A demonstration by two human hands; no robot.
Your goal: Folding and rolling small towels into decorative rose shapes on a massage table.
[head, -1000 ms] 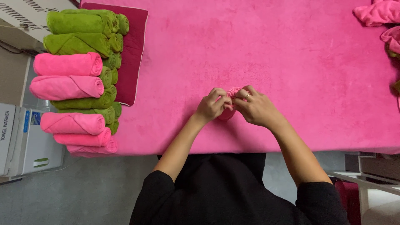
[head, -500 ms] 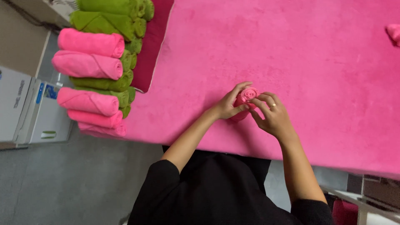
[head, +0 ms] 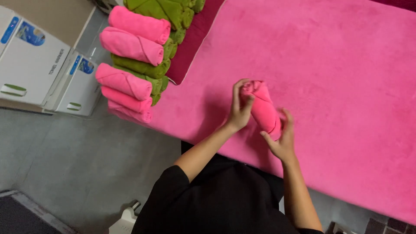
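Above the pink table, tightly rolled pink towel, left hand and right hand gripping its ends

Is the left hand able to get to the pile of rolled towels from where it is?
Probably yes. The left hand grips one end of the pink rolled towel, and only bare pink table cover lies between it and the towel pile. It would have to let go first.

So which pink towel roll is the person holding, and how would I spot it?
Look at the big pink table cover. Near its front edge lies one pink rolled towel, with the left hand on its far end and the right hand at its near end. Unlike the stacked pink and green rolls at the table's left end, it lies alone.
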